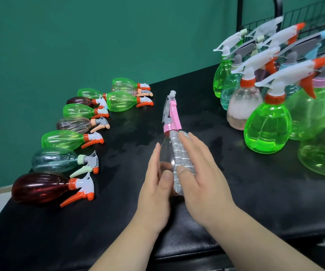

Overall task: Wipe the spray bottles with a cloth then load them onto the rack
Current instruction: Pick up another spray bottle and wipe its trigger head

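Bottle [166, 151]: centre frame, clear body, pink collar, nozzle pointing away toward the top of the frame. It's tilted, and its base is lost behind the hands, so I can't tell whether it touches the table [118, 222].
Left hand [155, 184]: cupping the bottle's left flank, fingers long up the side, thumb laid across the front. That's a wrap-around hold.
Right hand [200, 169]: clamped over the cloth [181, 153], thumb low and fingertips high near the collar, pressing it onto the bottle.
Cloth: a grey-white strip running down the bottle's right side, its far edge hidden under the palm.
Row [63, 139]: left of frame, bottles lying on their sides in green, dark red and smoky clear, triggers toward the centre. The farthest ones overlap and are hard to count.
Group [267, 130]: right of frame, upright bottles crowded together. The nearest green one is cut off by the edge.
Rack [312, 15]: upper right, black wire grid, mostly screened by spray heads and cropped.
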